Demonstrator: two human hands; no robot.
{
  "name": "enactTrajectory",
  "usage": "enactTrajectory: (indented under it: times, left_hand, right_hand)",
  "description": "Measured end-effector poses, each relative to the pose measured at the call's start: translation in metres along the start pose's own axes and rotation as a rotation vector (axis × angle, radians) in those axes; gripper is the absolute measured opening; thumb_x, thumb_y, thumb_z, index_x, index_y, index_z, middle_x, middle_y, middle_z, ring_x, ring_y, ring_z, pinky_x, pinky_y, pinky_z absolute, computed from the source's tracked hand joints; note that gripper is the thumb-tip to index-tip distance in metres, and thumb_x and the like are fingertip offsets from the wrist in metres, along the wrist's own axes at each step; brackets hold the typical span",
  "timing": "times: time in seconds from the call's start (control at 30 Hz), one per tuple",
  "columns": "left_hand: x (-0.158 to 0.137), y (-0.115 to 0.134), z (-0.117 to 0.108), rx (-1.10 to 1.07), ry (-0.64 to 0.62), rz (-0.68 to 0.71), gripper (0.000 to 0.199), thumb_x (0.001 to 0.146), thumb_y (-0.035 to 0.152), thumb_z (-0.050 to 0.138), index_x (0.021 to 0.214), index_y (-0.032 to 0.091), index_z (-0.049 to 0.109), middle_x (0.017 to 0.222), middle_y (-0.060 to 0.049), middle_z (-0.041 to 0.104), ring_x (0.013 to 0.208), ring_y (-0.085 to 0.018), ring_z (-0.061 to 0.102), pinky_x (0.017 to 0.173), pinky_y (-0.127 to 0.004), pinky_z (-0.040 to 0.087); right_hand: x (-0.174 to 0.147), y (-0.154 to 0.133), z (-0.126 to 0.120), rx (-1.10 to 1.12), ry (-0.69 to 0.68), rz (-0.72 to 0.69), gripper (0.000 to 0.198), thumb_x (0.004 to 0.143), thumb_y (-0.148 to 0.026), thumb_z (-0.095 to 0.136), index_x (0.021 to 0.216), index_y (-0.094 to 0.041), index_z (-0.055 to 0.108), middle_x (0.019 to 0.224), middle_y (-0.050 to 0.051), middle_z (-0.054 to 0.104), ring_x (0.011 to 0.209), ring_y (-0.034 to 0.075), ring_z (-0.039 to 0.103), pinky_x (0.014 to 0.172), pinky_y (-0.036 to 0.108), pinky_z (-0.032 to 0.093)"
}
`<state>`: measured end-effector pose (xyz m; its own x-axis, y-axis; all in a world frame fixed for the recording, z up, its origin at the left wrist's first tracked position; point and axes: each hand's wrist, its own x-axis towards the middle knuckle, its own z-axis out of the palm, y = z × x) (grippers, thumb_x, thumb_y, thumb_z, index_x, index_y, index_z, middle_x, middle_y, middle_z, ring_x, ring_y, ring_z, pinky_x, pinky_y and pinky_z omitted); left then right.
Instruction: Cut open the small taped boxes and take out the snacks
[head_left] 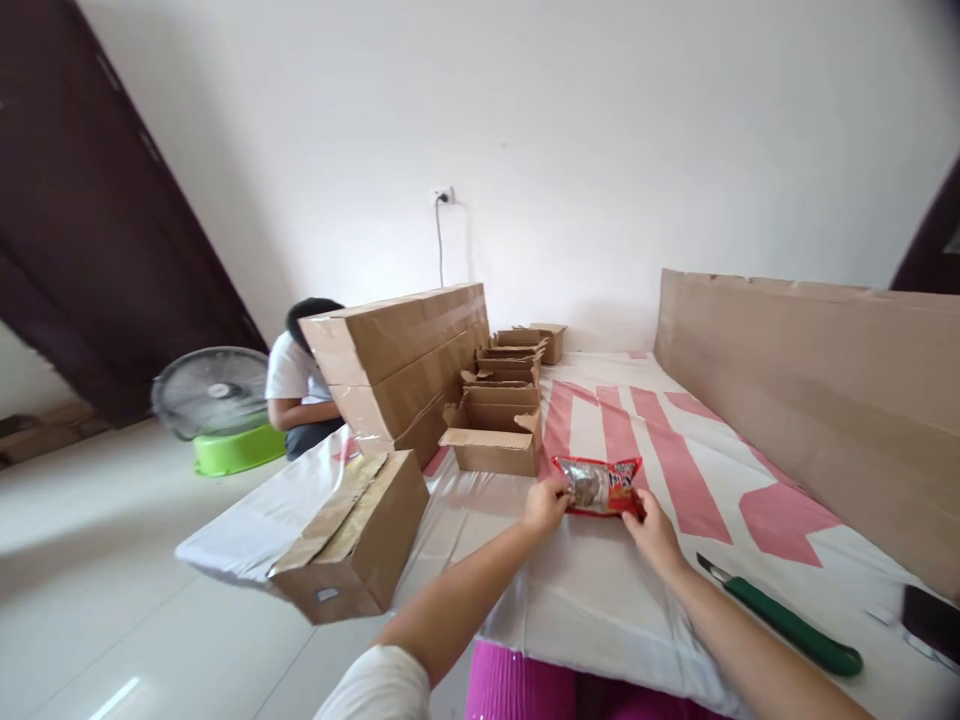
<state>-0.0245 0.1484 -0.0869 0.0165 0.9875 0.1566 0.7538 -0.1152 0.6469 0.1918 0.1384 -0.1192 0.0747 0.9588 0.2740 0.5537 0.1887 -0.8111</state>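
Honestly, with left hand [546, 508] and right hand [654, 528] pinching the red packet [592, 484] by its ends over the cloth [585, 585], near the open carton [495, 459], I'd fear a rightward sweep bringing the right forearm [735, 640] onto the exposed blade [713, 568] of the green cutter [795, 625].

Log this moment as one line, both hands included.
left hand: holding left end of red packet; right hand: holding its right end; nearest open box: beyond packet, leftward; cutter: lying at right, blade showing
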Motion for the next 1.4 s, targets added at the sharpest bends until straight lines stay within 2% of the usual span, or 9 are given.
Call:
enactTrajectory:
  times: [0.13, 0.27, 0.5, 0.67, 0.9, 1.1, 1.2, 1.3, 1.4]
  left_hand:
    - [-0.055, -0.062, -0.027, -0.063, 0.14, -0.056, 0.006, 0.076, 0.016, 0.067, 0.072, 0.018, 0.071, 0.078, -0.001, 0.072, 0.085, -0.018, 0.066, 0.084, -0.03, 0.05]
    - [-0.064, -0.11, -0.067, -0.079, 0.358, -0.152, 0.01, 0.077, 0.015, 0.061, 0.073, 0.017, 0.07, 0.078, -0.003, 0.071, 0.083, -0.02, 0.066, 0.082, -0.033, 0.052]
    - [-0.035, -0.149, -0.08, -0.003, 0.77, -0.306, 0.043, 0.081, 0.019, 0.057, 0.123, 0.012, 0.054, 0.131, -0.018, 0.053, 0.128, -0.03, 0.047, 0.111, -0.05, 0.034]
    - [-0.035, -0.154, -0.062, 0.046, 0.818, -0.315, 0.054, 0.078, 0.021, 0.062, 0.129, 0.01, 0.044, 0.137, -0.021, 0.044, 0.133, -0.033, 0.041, 0.113, -0.051, 0.031]
    - [-0.044, -0.149, -0.071, 0.112, 0.82, -0.27, 0.042, 0.075, 0.011, 0.059, 0.115, 0.012, 0.05, 0.118, -0.017, 0.054, 0.119, -0.031, 0.051, 0.104, -0.052, 0.039]
    - [-0.083, -0.101, -0.079, 0.202, 0.713, -0.025, 0.028, 0.079, 0.014, 0.056, 0.107, 0.016, 0.058, 0.119, -0.014, 0.059, 0.121, -0.027, 0.052, 0.106, -0.048, 0.039]
    - [-0.121, -0.074, -0.102, 0.275, 0.652, 0.077, 0.031, 0.081, 0.026, 0.061, 0.112, 0.022, 0.061, 0.125, -0.009, 0.06, 0.133, -0.028, 0.043, 0.115, -0.05, 0.025]
    - [-0.157, -0.064, -0.149, 0.503, 0.79, -0.225, 0.05, 0.079, 0.042, 0.064, 0.125, 0.022, 0.056, 0.145, -0.013, 0.044, 0.143, -0.037, 0.024, 0.114, -0.058, 0.021]
    - [-0.182, -0.074, -0.196, 0.54, 0.686, -0.62, 0.072, 0.068, 0.055, 0.069, 0.129, 0.02, 0.055, 0.15, -0.017, 0.035, 0.142, -0.042, 0.022, 0.112, -0.06, 0.024]
  right_hand:
    - [-0.042, -0.005, 0.033, 0.218, -0.244, -0.146, 0.034, 0.077, -0.032, 0.056, 0.109, -0.021, 0.058, 0.107, 0.009, 0.072, 0.098, 0.024, 0.069, 0.084, 0.038, 0.056]
    - [-0.038, -0.034, 0.076, 0.349, -0.414, -0.205, 0.041, 0.076, -0.031, 0.054, 0.116, -0.019, 0.057, 0.104, 0.01, 0.072, 0.083, 0.02, 0.069, 0.075, 0.036, 0.058]
    - [-0.03, -0.049, 0.11, 0.271, -0.428, -0.263, 0.031, 0.077, -0.029, 0.052, 0.105, -0.019, 0.06, 0.092, 0.008, 0.069, 0.074, 0.02, 0.065, 0.079, 0.04, 0.053]
    - [-0.037, -0.042, 0.098, 0.246, -0.505, -0.323, 0.021, 0.08, -0.031, 0.052, 0.094, -0.02, 0.063, 0.085, 0.006, 0.069, 0.075, 0.02, 0.064, 0.075, 0.036, 0.052]
    - [-0.034, -0.041, 0.096, 0.237, -0.524, -0.322, 0.022, 0.081, -0.034, 0.052, 0.092, -0.019, 0.063, 0.085, 0.006, 0.07, 0.074, 0.02, 0.065, 0.074, 0.035, 0.053]
    - [-0.033, -0.039, 0.095, 0.234, -0.545, -0.331, 0.023, 0.084, -0.036, 0.049, 0.093, -0.019, 0.062, 0.087, 0.007, 0.07, 0.079, 0.02, 0.066, 0.075, 0.035, 0.053]
    - [-0.033, -0.038, 0.094, 0.219, -0.556, -0.337, 0.022, 0.083, -0.033, 0.048, 0.093, -0.02, 0.062, 0.086, 0.006, 0.07, 0.078, 0.02, 0.065, 0.075, 0.035, 0.053]
    - [-0.032, -0.038, 0.093, 0.196, -0.564, -0.345, 0.019, 0.083, -0.029, 0.049, 0.093, -0.02, 0.062, 0.086, 0.005, 0.069, 0.079, 0.019, 0.064, 0.076, 0.035, 0.052]
    - [-0.031, -0.043, 0.094, 0.151, -0.567, -0.352, 0.018, 0.083, -0.023, 0.049, 0.094, -0.019, 0.063, 0.089, 0.005, 0.069, 0.081, 0.018, 0.064, 0.079, 0.033, 0.052]
